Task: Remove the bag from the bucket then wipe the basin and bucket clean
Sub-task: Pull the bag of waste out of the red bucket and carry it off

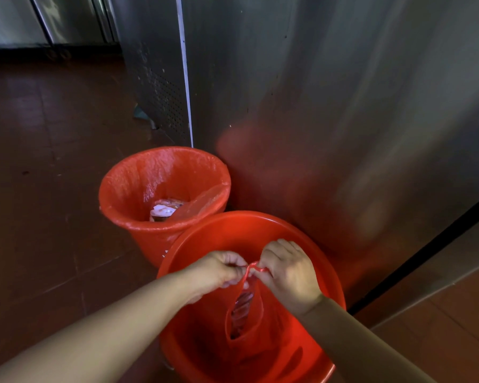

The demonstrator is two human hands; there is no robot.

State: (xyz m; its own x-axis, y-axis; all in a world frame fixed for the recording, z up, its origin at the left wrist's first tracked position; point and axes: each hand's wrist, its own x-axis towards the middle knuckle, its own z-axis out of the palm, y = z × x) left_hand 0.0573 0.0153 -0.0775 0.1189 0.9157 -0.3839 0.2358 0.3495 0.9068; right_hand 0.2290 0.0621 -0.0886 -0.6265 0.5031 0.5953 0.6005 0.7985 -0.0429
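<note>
A wide red basin (310,244) sits on the floor in the lower middle of the head view. Over it hangs a red plastic bag (244,322) with rubbish inside. My left hand (219,269) and my right hand (291,275) each pinch a twisted handle of the bag, pulled together at the top. Behind the basin stands a red bucket (150,239) lined with another red bag (138,175), with some waste at its bottom.
A tall stainless steel cabinet (329,92) rises right behind the basin and bucket. Dark red floor tiles (44,175) spread to the left. More steel units (39,20) stand at the far back left.
</note>
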